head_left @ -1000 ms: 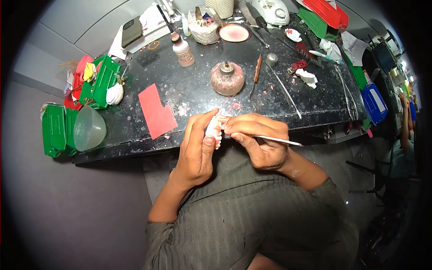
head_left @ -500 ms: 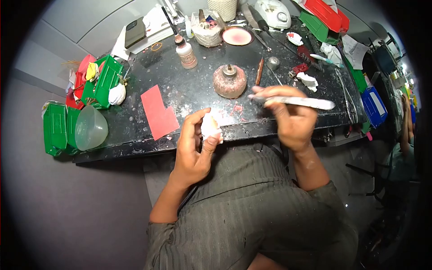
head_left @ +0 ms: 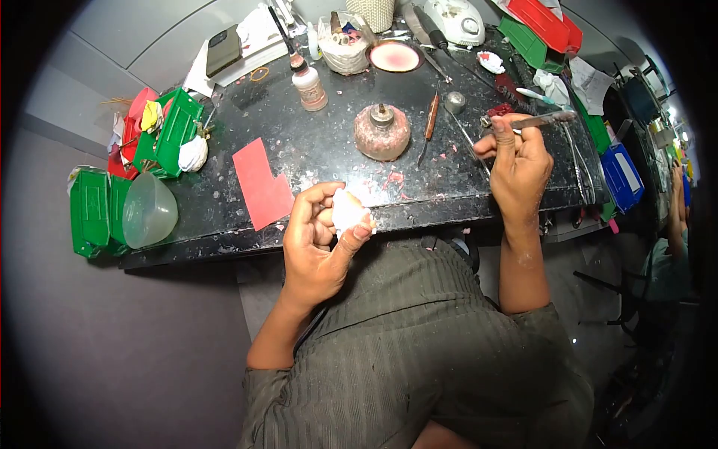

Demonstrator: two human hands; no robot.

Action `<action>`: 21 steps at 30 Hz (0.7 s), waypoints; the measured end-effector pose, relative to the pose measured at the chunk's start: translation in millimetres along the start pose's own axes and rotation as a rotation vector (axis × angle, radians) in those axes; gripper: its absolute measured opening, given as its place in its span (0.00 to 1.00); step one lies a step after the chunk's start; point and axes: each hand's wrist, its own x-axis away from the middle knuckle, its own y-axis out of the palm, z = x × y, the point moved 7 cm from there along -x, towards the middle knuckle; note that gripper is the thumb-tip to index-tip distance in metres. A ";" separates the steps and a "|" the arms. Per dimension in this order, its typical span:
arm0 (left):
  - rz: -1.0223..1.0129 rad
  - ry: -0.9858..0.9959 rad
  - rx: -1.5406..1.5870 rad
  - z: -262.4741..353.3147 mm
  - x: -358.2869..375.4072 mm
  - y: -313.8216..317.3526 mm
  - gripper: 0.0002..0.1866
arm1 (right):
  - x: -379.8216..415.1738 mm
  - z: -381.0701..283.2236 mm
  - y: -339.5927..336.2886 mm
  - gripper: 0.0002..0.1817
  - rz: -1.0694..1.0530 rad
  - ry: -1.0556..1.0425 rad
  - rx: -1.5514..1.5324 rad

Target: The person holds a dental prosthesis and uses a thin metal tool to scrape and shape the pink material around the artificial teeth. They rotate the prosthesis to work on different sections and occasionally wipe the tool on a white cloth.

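My left hand (head_left: pixel 313 258) holds a small white dental cast (head_left: pixel 348 212) at the front edge of the bench, thumb on its near side and fingers behind. A pale pink tint shows on the cast. Farther right, above the bench, my right hand (head_left: pixel 521 170) is closed on a slim metal hand tool (head_left: pixel 552 120) that points to the right; its working tip is hard to make out. Between the hands and farther back stands a round spirit lamp (head_left: pixel 382 136). Beside it lies a carver with a brown handle (head_left: pixel 432 118). A pink wax sheet (head_left: pixel 258 183) lies left of the cast.
Pink scraps dot the dark bench (head_left: pixel 247 112). At the back stand a dropper bottle (head_left: pixel 310 88), a tub in plastic (head_left: pixel 345 52), a pink-filled dish (head_left: pixel 395 57) and a white device (head_left: pixel 456 22). Green bins (head_left: pixel 93 213) flank the left side. Another person's arm (head_left: pixel 677 194) shows far right.
My right hand has moved right and away from the cast, turning the tool so it lies higher. My left hand has shifted slightly left, still holding the cast.
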 end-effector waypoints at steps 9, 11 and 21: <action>-0.191 -0.112 0.222 -8.3 -0.1 3.9 0.29 | 49.3 -75.3 46.1 0.13 -0.580 -0.293 -0.369; -0.193 -0.128 0.253 -9.7 0.5 6.4 0.29 | 62.2 -91.8 59.1 0.15 -0.594 -0.517 -0.307; -0.057 -0.017 0.078 -8.6 2.1 6.2 0.32 | 50.1 -92.3 40.8 0.10 -0.466 -0.364 -0.374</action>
